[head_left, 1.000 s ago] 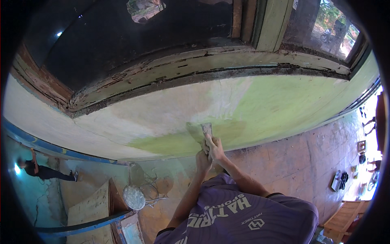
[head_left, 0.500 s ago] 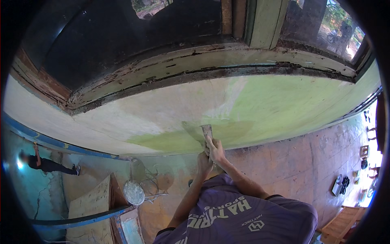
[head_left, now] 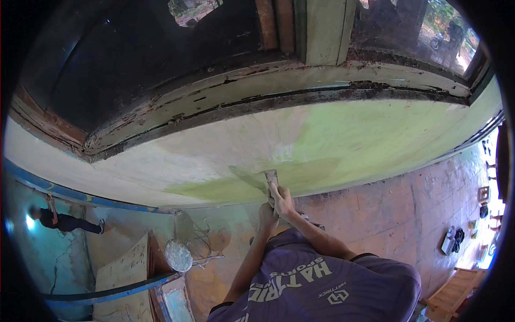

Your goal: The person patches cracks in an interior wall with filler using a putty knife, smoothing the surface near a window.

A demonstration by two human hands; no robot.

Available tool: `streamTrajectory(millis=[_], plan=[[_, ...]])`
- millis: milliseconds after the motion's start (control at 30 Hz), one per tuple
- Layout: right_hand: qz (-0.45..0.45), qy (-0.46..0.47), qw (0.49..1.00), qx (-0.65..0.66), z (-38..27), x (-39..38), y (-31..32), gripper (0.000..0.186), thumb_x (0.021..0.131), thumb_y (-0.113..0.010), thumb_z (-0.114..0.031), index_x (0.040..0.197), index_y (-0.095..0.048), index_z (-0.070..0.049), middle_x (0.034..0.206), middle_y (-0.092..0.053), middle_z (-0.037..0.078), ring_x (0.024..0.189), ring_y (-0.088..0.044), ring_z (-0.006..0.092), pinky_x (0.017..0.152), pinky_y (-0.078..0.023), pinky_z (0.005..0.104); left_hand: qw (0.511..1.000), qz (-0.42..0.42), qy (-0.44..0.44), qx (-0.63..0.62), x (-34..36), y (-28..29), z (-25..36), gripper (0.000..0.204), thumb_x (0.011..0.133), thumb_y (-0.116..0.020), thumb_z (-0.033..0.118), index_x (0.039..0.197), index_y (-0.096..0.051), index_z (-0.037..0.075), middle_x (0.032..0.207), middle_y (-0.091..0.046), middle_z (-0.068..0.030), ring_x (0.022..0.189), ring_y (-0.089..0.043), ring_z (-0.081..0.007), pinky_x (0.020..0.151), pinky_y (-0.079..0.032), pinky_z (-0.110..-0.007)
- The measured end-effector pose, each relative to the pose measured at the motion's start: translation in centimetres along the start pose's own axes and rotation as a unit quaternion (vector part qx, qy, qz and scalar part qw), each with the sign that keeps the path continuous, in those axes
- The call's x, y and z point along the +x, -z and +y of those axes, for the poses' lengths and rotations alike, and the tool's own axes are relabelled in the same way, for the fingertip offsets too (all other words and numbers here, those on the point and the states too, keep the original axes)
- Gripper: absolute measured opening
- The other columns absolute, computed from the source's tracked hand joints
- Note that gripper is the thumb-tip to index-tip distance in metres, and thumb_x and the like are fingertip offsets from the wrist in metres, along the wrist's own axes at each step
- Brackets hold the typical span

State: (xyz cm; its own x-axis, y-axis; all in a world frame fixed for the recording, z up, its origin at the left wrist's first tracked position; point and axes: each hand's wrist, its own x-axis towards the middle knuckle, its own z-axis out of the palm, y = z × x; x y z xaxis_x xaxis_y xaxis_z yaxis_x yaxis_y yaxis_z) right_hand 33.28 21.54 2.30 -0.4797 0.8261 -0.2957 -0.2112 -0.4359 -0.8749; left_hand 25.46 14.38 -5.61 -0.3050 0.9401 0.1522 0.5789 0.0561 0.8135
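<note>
Scraper (head_left: 271, 175): handle hidden inside the grip; blade contact with the wall (head_left: 365, 142) unclear.
Left hand (head_left: 267, 216): below the scraper, fingers partly hidden by the right hand (head_left: 283, 202).
Purple shirt (head_left: 316, 284): below the scraper, cut off at the lower edge.
Co-worker (head_left: 67, 222): far left of the scraper, head blurred.
Black bundle (head_left: 459, 238): right of the scraper, too small to tell.

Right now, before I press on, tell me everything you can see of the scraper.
The scraper shows a flat, dull grey blade, probably metal, mottled and widening toward its straight far edge. Its lower end is hidden by the right hand and the left hand close below it. The blade points away from the person, tilted slightly left, over the wall's green paint. Whether its edge touches, I can't tell.
</note>
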Motion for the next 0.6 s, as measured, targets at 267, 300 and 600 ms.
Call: streamTrajectory(millis=[267, 300, 600], plan=[[-0.019, 0.135, 0.989, -0.065, -7.5, -0.8, -2.1, 0.043, 0.102, -0.048, -0.034, 0.068, -0.046, -0.007, 0.058, -0.036, -0.007, 0.047, -0.032, 0.0033, 0.042, -0.026, 0.0233, 0.995, 0.016, -0.024, -0.095, 3.2, 4.1, 8.1, 0.053, 0.089, -0.051, 0.049, 0.072, -0.058, -0.001, 0.067, -0.060, -0.0235, 0.067, -0.062, -0.0435, 0.054, -0.043, -0.049], [-0.022, 0.137, 0.989, -0.048, -6.5, -0.3, -1.7, 0.043, 0.102, -0.049, -0.034, 0.068, -0.047, -0.007, 0.057, -0.036, -0.007, 0.047, -0.032, 0.0033, 0.041, -0.026, 0.0238, 0.997, 0.007, -0.031, -0.070, 3.3, 3.5, 6.9, 0.053, 0.089, -0.051, 0.049, 0.072, -0.058, -0.001, 0.067, -0.061, -0.0234, 0.067, -0.062, -0.0433, 0.054, -0.044, -0.048], [0.034, 0.176, 0.956, -0.232, -9.5, -0.3, -2.2, 0.044, 0.097, -0.055, -0.032, 0.072, -0.055, 0.004, 0.056, -0.049, 0.011, 0.054, -0.044, 0.0141, 0.052, -0.040, 0.0320, 0.989, 0.076, 0.018, -0.123, 4.4, 3.8, 11.4, 0.034, 0.085, -0.058, 0.030, 0.077, -0.059, -0.003, 0.067, -0.058, -0.0252, 0.067, -0.063, -0.0400, 0.056, -0.043, -0.047]])
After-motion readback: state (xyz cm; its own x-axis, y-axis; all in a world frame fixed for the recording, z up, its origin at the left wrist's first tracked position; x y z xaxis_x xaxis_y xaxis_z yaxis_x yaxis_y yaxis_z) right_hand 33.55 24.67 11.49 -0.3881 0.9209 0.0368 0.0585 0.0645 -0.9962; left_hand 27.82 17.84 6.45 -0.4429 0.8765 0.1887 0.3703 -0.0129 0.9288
